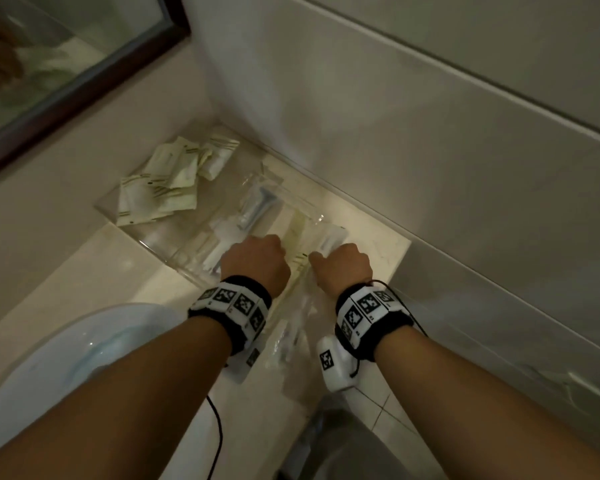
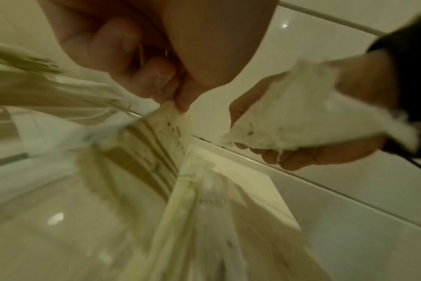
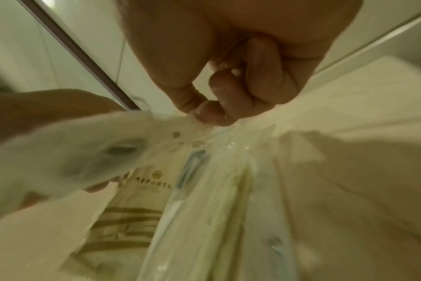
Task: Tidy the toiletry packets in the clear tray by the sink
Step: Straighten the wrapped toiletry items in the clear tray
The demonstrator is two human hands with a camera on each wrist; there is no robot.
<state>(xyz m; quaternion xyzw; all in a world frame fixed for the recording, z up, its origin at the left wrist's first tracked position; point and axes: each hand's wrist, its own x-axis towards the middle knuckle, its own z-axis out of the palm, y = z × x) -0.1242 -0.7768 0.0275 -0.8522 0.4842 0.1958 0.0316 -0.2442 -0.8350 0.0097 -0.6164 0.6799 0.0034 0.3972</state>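
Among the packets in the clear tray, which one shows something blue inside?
The clear packet lying mid-tray, beyond the left hand; the pale green sachets in the far-left pile are opaque.

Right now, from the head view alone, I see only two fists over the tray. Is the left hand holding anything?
Observer: Yes. The left wrist view shows the left hand pinching the top edge of a striped packet.
Reviewer: And the right?
Observer: In the right wrist view, the right hand pinches a clear wrapper by its top.
Reviewer: What's inside?
Observer: Something long with blue parts, perhaps a toothbrush; too blurred to be sure.
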